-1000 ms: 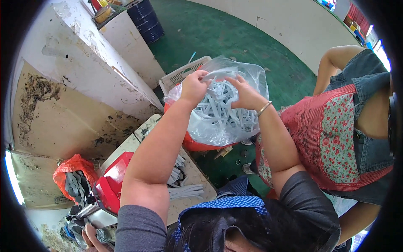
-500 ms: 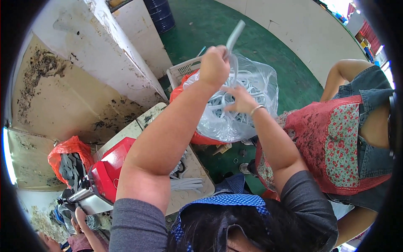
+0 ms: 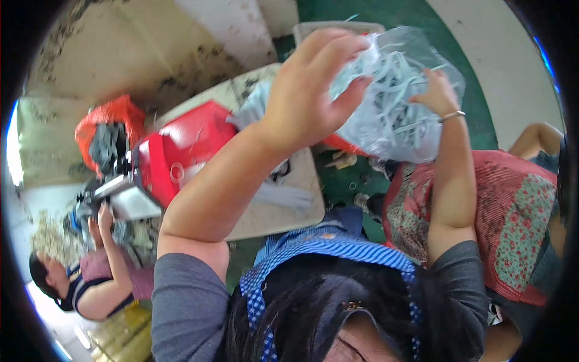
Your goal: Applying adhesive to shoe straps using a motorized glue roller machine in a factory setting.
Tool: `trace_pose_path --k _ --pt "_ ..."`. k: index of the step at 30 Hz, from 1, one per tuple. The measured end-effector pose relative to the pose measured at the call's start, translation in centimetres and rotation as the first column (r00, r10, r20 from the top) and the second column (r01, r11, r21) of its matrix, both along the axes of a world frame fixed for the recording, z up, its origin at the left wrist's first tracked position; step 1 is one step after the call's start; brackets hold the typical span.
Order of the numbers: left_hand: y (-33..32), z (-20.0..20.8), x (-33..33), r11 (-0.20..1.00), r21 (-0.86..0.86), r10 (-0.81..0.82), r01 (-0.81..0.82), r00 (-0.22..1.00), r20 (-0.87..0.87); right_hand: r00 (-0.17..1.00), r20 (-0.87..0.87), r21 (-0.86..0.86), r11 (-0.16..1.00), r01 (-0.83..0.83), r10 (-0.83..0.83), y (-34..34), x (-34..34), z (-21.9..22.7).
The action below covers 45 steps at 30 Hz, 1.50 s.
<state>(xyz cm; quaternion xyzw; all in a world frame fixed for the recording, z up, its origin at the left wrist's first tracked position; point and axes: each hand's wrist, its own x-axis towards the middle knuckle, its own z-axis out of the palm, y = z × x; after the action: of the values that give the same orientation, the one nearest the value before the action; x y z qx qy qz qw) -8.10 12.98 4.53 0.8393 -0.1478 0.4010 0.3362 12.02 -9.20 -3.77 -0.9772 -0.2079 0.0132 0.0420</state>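
Observation:
My left hand (image 3: 313, 87) is raised over the near left side of a clear plastic bag (image 3: 449, 57). Its thumb and fingers are curved and apart, and I see nothing held between them. Inside the bag lies a tangled heap of pale bluish-white strips (image 3: 395, 90). My right hand (image 3: 439, 93), with a bracelet at its wrist, is open over the right part of the heap, fingers spread. Partly behind my left forearm, a pale bundle (image 3: 253, 107) rests on the table (image 3: 265, 223); blur hides its details. More whitish strips (image 3: 283, 196) lie near the table's front edge.
A red machine (image 3: 190, 136) stands on the table, beside an orange bag (image 3: 111, 111) of dark grey pieces. A person (image 3: 99, 274) works at the far left. Close on my right is another person in a red apron (image 3: 482, 211). A white crate (image 3: 338, 26) sits behind the plastic bag.
The strip that stuck up from my left hand is no longer in it, and that hand has opened. My view has swung left, showing more of the red machine and table.

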Motion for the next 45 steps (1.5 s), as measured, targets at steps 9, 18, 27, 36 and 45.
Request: trace_pose_path --k 9,18,27,36,45 --pt "2.0 -19.1 -30.7 0.307 -0.356 -0.583 -0.883 0.121 -0.803 0.687 0.252 0.650 0.407 -0.642 0.682 9.8 -22.3 -4.7" --pt "3.3 -19.9 -34.9 0.104 -0.549 -0.648 -0.829 0.362 -0.670 0.712 -0.017 0.280 0.687 -0.670 0.702 13.7 -33.4 -16.7" --pt "5.8 -20.4 -31.8 0.388 -0.796 -0.787 -0.465 0.283 -0.549 0.256 -0.735 0.503 0.251 0.827 0.628 10.7 -36.0 -7.1" --pt "6.2 -16.0 -29.2 -0.309 -0.948 -0.879 -0.075 0.403 0.254 -0.189 -0.644 0.335 0.496 0.801 0.741 12.8 -41.6 -5.3" --pt "5.3 -13.9 -30.7 -0.574 -0.752 -0.508 -0.324 0.861 0.017 0.812 -0.114 0.906 0.395 -0.151 0.572 13.6 -45.1 -3.2"
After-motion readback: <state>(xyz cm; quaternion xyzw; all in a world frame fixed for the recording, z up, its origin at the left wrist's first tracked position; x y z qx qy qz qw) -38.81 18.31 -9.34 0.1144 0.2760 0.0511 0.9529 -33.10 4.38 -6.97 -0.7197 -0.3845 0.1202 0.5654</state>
